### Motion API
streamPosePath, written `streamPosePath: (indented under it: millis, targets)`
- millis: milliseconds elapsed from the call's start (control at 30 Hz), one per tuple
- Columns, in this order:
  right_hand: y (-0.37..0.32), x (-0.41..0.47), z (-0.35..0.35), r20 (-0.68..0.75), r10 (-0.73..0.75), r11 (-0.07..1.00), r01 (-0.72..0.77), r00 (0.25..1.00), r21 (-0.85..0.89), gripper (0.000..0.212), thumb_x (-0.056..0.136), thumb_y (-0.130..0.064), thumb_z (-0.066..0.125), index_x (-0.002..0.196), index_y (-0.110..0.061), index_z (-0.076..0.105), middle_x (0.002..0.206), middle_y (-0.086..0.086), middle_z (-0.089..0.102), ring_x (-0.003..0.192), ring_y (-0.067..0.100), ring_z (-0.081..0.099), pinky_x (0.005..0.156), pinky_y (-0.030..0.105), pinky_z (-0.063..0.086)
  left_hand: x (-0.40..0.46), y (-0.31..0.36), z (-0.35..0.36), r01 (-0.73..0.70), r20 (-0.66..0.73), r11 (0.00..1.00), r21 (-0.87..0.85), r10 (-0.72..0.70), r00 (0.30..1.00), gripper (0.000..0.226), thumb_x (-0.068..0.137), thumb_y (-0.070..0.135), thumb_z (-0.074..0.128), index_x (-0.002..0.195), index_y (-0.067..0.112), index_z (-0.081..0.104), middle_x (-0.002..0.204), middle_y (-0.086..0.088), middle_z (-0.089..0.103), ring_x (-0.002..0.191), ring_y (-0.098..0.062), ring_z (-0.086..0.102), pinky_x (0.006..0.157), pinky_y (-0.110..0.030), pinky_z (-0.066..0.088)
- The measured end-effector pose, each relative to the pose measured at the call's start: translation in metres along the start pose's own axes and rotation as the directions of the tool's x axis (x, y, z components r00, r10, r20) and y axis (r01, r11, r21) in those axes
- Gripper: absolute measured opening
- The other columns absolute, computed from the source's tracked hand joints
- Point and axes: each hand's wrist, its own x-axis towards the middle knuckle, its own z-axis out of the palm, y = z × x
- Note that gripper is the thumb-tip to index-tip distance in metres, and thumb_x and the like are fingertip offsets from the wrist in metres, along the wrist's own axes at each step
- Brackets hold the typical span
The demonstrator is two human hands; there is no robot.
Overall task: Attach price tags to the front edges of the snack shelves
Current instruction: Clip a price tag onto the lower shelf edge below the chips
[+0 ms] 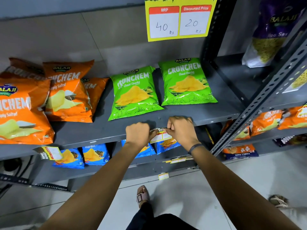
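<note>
Head view: both hands' grips pinch a price tag against the grey shelf edge.

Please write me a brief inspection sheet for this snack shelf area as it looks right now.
Surface: grey metal shelf, front edge facing the person.
Job's things: yellow paper price tag at that edge under both hands; another yellow tag hangs at the left; large yellow price card above reads 40 and 20.
Clutter: green chip bags, orange chip bags, blue chip bags below.
Grippers: left hand and right hand pinch the tag.
Cables: nothing seen.
Surroundings: slotted grey upright, pale tiled floor.
</note>
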Motion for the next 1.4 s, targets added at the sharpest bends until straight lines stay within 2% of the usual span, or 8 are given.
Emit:
streamPosePath:
  millis: [400, 567, 633, 733, 933, 1100, 1267, 1400]
  targets:
    - [-0.047, -0.031, 0.029, -0.236, -0.018, 1.000, 0.012, 0.972, -0.028, 0.015, 0.077, -0.023, 0.066, 0.090, -0.019, 0.061, 0.086, 0.009, 0.064, 0.085, 0.034, 0.057, 0.076, 0.042, 0.033, -0.055, -0.043, 0.011, 0.293, 0.020, 0.891, -0.347, -0.305, 0.952, 0.046, 0.091, 0.053, 0.042, 0.084, 0.014, 0.067, 0.085, -0.016, 0.072, 0.087, -0.038, 0.065, 0.059, -0.031, 0.042]
    - [-0.130, -0.028, 0.077, -0.104, -0.117, 0.976, 0.134, 0.988, 0.173, 0.016, 0.076, -0.024, 0.054, 0.088, -0.020, 0.063, 0.084, 0.008, 0.067, 0.085, 0.032, 0.059, 0.075, 0.040, 0.041, -0.116, -0.153, 0.076, 0.612, 0.391, 0.175, -0.772, -0.627, 0.673, 0.033, 0.085, 0.040, 0.052, 0.063, 0.016, 0.057, 0.088, -0.024, 0.071, 0.080, -0.040, 0.067, 0.069, -0.041, 0.059]
    - [-0.174, -0.023, 0.098, -0.064, -0.186, 0.950, 0.196, 0.980, 0.241, 0.015, 0.075, -0.019, 0.057, 0.088, -0.018, 0.065, 0.082, 0.008, 0.068, 0.083, 0.033, 0.060, 0.075, 0.041, 0.044, -0.139, -0.197, 0.085, 0.589, 0.507, -0.130, -0.798, -0.673, 0.539, 0.028, 0.091, 0.022, 0.050, 0.064, 0.018, 0.053, 0.078, -0.019, 0.064, 0.060, -0.030, 0.059, 0.042, -0.021, 0.055]
    - [-0.247, -0.016, 0.129, -0.008, -0.292, 0.918, 0.282, 0.956, 0.280, 0.016, 0.076, -0.017, 0.062, 0.092, -0.017, 0.065, 0.085, 0.009, 0.068, 0.084, 0.034, 0.061, 0.074, 0.046, 0.050, -0.163, -0.260, 0.089, 0.539, 0.564, -0.283, -0.794, -0.675, 0.476, 0.029, 0.093, -0.001, 0.041, 0.067, 0.009, 0.051, 0.066, -0.010, 0.045, 0.040, -0.012, 0.051, 0.024, -0.009, 0.035]
    - [-0.350, -0.001, 0.173, -0.024, -0.361, 0.915, 0.359, 0.932, 0.186, 0.027, 0.077, -0.019, 0.068, 0.104, -0.015, 0.061, 0.094, 0.013, 0.066, 0.091, 0.035, 0.058, 0.076, 0.047, 0.044, -0.157, -0.332, 0.073, 0.528, 0.604, -0.300, -0.795, -0.484, 0.634, 0.016, 0.093, 0.007, 0.050, 0.102, 0.020, 0.053, 0.086, -0.005, 0.059, 0.093, -0.021, 0.051, 0.063, -0.025, 0.041]
    - [-0.374, 0.014, 0.185, -0.014, -0.244, 0.955, 0.243, 0.970, 0.171, 0.009, 0.084, -0.024, 0.064, 0.085, -0.015, 0.065, 0.087, 0.010, 0.068, 0.088, 0.034, 0.058, 0.077, 0.042, 0.041, -0.149, -0.354, 0.062, 0.542, 0.570, -0.189, -0.819, -0.384, 0.727, 0.026, 0.092, 0.011, 0.055, 0.066, 0.017, 0.052, 0.049, 0.007, 0.063, 0.053, -0.004, 0.060, 0.059, -0.021, 0.045]
    - [-0.381, 0.017, 0.182, 0.011, -0.104, 0.972, 0.099, 0.995, 0.212, 0.007, 0.081, -0.026, 0.067, 0.082, -0.019, 0.066, 0.085, 0.009, 0.072, 0.087, 0.031, 0.060, 0.075, 0.039, 0.040, -0.155, -0.368, 0.056, 0.501, 0.428, 0.050, -0.864, -0.451, 0.783, 0.036, 0.087, 0.008, 0.062, 0.055, 0.016, 0.046, 0.040, 0.010, 0.055, 0.042, -0.003, 0.051, 0.050, -0.021, 0.040]
    - [-0.376, -0.001, 0.177, -0.015, -0.128, 0.979, 0.128, 0.992, 0.159, 0.015, 0.075, -0.029, 0.074, 0.072, -0.017, 0.066, 0.073, 0.003, 0.070, 0.080, 0.028, 0.058, 0.076, 0.039, 0.036, -0.162, -0.386, 0.044, 0.449, 0.184, 0.503, -0.738, -0.490, 0.852, 0.038, 0.081, 0.026, 0.068, 0.052, 0.024, 0.044, 0.053, 0.008, 0.055, 0.052, -0.012, 0.054, 0.046, -0.024, 0.033]
